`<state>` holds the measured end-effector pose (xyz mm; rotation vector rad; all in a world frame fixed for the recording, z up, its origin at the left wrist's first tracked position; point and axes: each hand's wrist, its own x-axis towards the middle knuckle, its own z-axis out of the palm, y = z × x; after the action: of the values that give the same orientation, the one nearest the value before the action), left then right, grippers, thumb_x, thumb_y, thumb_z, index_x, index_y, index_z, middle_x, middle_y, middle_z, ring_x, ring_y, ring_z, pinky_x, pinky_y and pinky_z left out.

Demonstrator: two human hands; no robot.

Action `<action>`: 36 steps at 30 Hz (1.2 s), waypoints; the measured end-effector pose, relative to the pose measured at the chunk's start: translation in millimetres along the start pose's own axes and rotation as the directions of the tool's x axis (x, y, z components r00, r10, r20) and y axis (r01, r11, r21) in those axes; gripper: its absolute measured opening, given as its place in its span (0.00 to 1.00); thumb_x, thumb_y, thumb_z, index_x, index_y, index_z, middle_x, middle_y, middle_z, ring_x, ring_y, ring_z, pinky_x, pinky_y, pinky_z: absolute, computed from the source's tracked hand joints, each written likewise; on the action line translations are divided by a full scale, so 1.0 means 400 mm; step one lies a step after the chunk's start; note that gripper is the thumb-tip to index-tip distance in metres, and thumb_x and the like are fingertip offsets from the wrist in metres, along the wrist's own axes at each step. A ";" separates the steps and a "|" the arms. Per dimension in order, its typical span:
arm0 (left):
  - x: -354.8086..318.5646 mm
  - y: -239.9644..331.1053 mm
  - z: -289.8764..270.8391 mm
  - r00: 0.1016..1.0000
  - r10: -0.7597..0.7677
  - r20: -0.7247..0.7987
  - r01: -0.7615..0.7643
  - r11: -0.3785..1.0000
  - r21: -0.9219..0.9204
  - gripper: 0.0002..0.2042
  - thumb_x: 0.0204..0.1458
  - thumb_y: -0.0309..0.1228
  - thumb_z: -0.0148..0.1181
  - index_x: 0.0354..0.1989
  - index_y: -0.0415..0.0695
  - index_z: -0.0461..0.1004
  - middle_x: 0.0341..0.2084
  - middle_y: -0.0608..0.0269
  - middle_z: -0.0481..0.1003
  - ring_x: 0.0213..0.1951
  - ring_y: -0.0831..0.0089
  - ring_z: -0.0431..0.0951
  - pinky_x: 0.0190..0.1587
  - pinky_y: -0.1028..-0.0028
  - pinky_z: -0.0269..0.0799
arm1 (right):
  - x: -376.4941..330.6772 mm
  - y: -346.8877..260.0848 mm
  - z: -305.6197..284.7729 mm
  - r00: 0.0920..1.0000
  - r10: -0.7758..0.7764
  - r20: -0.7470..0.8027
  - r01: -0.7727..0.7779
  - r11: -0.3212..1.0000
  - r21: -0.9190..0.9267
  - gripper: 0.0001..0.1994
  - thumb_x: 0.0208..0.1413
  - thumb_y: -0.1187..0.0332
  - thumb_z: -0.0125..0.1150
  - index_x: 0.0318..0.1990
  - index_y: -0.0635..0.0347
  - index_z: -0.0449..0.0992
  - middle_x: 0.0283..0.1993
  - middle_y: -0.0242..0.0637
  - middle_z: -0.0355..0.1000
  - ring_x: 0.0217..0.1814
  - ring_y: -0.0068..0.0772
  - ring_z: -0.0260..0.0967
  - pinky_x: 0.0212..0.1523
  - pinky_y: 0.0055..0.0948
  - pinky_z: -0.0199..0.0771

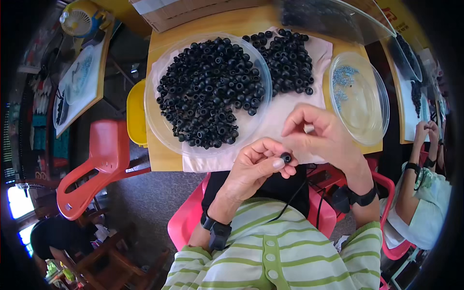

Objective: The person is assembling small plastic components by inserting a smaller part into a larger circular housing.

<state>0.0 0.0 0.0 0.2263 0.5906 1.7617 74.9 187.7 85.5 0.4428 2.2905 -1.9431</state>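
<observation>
My left hand point(253, 166) pinches a small round black piece with a hole in it point(286, 157) between thumb and fingers, just off the table's front edge. Close by on the right, my right hand point(323, 137) is curled with thumb and fingertips together. Whatever it may hold is too small or hidden to make out. Beyond the left hand, a large clear round tray point(159, 133) carries a heap of the same black hollow pieces point(208, 92). More loose black pieces point(290, 63) lie on a pale pink cloth point(316, 53) at the back.
To the right stands a clear oval tray point(360, 128) with tiny bluish pieces point(344, 77). A yellow container point(137, 113) sits by the table's left edge, a cardboard box point(179, 14) at the back. Further out are a red chair point(108, 150) and another person's hands point(427, 129).
</observation>
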 end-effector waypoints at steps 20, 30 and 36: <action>-0.049 0.023 0.021 0.981 0.005 0.192 0.008 0.998 -0.065 0.09 0.54 0.19 0.62 0.44 0.34 0.75 0.38 0.48 0.78 0.38 0.65 0.82 0.42 0.70 0.79 | 0.208 0.005 0.156 0.926 -0.301 0.227 0.363 0.547 -0.755 0.05 0.46 0.73 0.63 0.29 0.65 0.75 0.33 0.45 0.71 0.40 0.48 0.69 0.47 0.41 0.70; -0.051 0.009 0.035 0.985 -0.021 0.171 0.027 0.999 -0.035 0.09 0.53 0.19 0.62 0.42 0.35 0.74 0.38 0.48 0.79 0.38 0.66 0.82 0.42 0.71 0.79 | 0.221 0.026 0.157 0.905 -0.392 0.168 0.365 0.511 -0.778 0.06 0.42 0.74 0.62 0.29 0.64 0.74 0.34 0.44 0.72 0.40 0.48 0.71 0.47 0.40 0.72; -0.051 -0.001 0.037 0.998 -0.013 0.055 0.010 0.999 0.045 0.09 0.51 0.20 0.63 0.41 0.36 0.73 0.36 0.44 0.77 0.35 0.64 0.82 0.38 0.70 0.81 | 0.080 0.002 0.057 0.802 -0.591 -0.087 0.371 0.607 -0.703 0.07 0.43 0.76 0.64 0.32 0.62 0.74 0.33 0.37 0.70 0.37 0.42 0.70 0.39 0.33 0.74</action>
<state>12.5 -15.2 15.6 0.3007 0.5906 1.7272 42.3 170.4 72.2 0.0195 3.3741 -1.0515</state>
